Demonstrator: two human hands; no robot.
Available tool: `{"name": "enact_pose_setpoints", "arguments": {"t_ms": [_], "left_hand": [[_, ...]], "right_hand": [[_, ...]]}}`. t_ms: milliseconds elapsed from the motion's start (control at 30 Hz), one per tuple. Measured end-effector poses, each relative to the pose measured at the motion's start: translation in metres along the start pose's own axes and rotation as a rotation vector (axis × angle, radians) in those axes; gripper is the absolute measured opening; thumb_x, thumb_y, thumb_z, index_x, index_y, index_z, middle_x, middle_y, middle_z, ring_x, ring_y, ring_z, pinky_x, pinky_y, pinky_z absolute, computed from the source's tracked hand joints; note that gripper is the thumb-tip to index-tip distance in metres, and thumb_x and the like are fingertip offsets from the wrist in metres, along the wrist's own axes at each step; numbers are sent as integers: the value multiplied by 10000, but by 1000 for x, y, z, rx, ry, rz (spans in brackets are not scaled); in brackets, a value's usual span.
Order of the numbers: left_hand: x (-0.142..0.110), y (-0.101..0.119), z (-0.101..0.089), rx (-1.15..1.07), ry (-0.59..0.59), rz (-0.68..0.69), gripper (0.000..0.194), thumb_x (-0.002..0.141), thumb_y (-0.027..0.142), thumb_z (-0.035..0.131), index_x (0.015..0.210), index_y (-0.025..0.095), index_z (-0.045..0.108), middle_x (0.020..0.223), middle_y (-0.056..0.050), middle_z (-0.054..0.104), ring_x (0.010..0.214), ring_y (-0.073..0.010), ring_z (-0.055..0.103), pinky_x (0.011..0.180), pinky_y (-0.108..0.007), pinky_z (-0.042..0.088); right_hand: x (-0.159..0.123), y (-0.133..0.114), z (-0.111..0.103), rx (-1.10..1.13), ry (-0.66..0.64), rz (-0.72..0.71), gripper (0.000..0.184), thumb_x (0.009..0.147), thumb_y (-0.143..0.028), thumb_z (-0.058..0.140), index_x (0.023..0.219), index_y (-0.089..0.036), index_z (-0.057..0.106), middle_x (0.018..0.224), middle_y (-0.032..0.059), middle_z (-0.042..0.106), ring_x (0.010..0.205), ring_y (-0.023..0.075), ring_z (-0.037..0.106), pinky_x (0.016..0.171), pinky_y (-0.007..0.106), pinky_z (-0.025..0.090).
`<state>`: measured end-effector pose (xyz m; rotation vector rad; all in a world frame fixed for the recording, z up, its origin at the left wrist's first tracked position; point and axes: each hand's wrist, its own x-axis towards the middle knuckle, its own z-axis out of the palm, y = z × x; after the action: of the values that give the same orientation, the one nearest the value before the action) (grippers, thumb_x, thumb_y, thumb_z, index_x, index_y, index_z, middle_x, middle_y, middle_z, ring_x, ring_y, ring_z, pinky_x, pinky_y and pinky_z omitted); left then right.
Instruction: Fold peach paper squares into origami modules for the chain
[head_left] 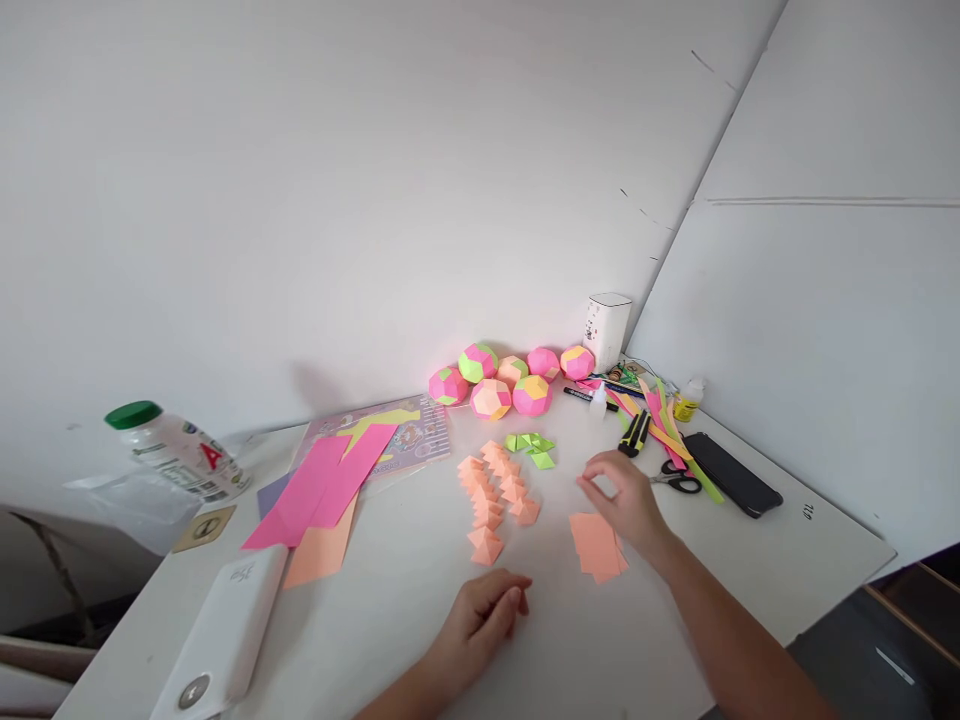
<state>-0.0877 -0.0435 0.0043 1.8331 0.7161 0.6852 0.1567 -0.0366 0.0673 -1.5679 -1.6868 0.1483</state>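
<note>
My left hand (pixel 487 622) rests low over the white table with its fingers curled in. No object shows in it, and its palm side is hidden. Beyond it lie two rows of folded orange paper pieces (pixel 486 508), pointed and overlapping. My right hand (pixel 624 497) hovers just above a small stack of orange paper squares (pixel 598 547). Its thumb and forefinger tips come together, with nothing visible between them. Several folded green paper pieces (pixel 531 446) sit behind the orange rows. Farther back stand several many-sided paper balls (pixel 491 399) in pink, green, orange and yellow.
Pink paper sheets (pixel 322 492), a white power bank (pixel 232 630) and a green-capped bottle (pixel 180 455) lie left. At right are scissors (pixel 680 478), a yellow-black cutter (pixel 634 434), paper strips (pixel 664 425), a glue bottle (pixel 598 402) and a black phone (pixel 733 474). Walls border the table.
</note>
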Motion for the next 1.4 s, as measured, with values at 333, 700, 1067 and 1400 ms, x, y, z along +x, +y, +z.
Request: {"name": "enact_pose_setpoints", "arguments": {"t_ms": [333,700,1067,1400], "left_hand": [[8,7,-7,-393,46,-351,366,851,509,470,701,175,478,516,25,590,427,-92,453,482,-213,359],[4,13,-8,-478,-97,-205,439,931,443,300,928,127,603,812,-97,677,629,-152,596,539,-244,407],[5,7,-2,-385,24,-298,307,835,477,524,844,171,539,721,-34,673,541,-116,583,459,-200,399],[7,4,-1,-377,15,-294,330,828,485,530,869,159,558,702,-39,676,529,-114,586,451,-197,398]], "right_hand": [[-46,-38,55,128,-273,-633,237,868,-166,518,649,-194,603,647,15,560,710,160,474,679,304,443],[-47,-32,57,492,-418,-123,174,833,-279,574,697,-171,593,855,50,568,704,138,553,603,251,488],[-46,-34,59,478,-413,30,243,824,-323,584,644,-160,594,520,-23,528,479,98,434,461,214,355],[-48,-34,61,516,-417,34,245,842,-354,569,680,-170,585,527,-18,591,452,96,459,443,209,353]]}}
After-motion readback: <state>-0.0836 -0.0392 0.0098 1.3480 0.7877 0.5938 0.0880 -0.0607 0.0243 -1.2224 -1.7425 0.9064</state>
